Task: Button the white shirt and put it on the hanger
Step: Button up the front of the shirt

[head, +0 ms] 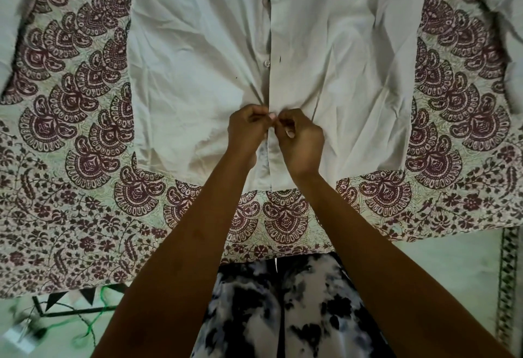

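Buttoning in hand: left hand (249,127) and right hand (300,137) pinch the placket of the crumpled white cotton shirt (198,46), flat on the maroon-patterned bedspread (70,131); upper buttons look unfastened; hanger unseen.

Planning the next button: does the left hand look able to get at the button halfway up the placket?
Probably yes. That button lies exposed on the white shirt, straight beyond the left hand, with nothing lying between. For now the hand pinches the placket lower down.
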Tool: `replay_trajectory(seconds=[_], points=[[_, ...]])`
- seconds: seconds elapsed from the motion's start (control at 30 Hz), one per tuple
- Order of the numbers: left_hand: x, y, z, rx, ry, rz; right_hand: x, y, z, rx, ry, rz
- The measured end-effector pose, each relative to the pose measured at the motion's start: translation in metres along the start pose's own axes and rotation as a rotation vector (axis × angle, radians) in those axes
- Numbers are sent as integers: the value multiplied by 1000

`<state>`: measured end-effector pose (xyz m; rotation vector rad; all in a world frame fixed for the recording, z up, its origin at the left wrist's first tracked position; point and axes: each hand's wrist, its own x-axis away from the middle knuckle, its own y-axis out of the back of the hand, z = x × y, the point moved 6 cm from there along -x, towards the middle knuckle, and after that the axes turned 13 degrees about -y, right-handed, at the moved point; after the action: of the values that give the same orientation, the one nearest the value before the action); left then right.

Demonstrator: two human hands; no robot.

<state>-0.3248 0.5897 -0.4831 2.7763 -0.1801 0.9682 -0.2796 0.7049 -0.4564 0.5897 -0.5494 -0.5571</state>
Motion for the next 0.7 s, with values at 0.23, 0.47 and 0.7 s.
replay_trajectory(seconds=[0.23, 0.47, 0.7], points=[[-8, 1, -2, -14, -50, 69, -1, -2, -3, -15, -26, -4], [-15, 2, 2, -106, -117, 90, -22, -14, -24, -238, -515, 238], [-6, 6, -15, -503, -507, -10, -31, -12, -20, -305, -569, 466]])
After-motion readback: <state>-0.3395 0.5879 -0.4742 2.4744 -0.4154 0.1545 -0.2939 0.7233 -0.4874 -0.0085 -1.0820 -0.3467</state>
